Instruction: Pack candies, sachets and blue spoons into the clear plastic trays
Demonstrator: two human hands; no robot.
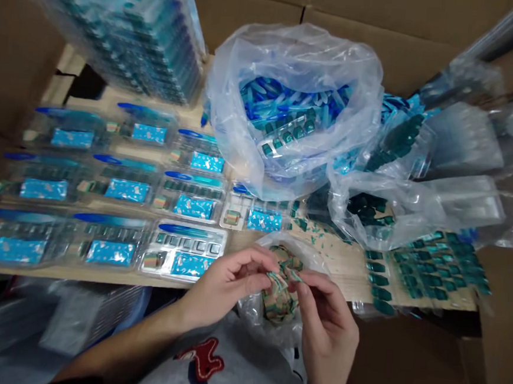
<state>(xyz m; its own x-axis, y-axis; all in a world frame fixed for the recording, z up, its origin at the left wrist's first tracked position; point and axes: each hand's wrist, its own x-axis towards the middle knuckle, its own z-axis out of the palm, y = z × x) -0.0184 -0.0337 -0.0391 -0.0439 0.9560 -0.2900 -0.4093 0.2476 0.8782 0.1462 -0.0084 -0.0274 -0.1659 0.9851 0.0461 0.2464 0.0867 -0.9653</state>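
My left hand [243, 281] pinches small flat striped pieces [277, 281], pale with green and orange bands, between thumb and fingers. Close beside it, my right hand [328, 325] grips the end of another small striped piece [293, 275] with thumb and forefinger. Both hands are over a clear plastic bag [253, 310], which holds a pile of similar pieces [279, 309]. Left of my hands lies a clear tray [223, 235] with a blue nail file, a row of square cells, a blue patterned packet [192, 265] and a striped piece.
More filled trays [113, 231] stand in rows on the wooden table [252, 242]. A big bag [223, 83] of blue files is behind. A smaller bag [339, 192] and rows of dark green nail-shaped pieces [428, 267] lie right. Stacked trays [161, 42] rise at back left.
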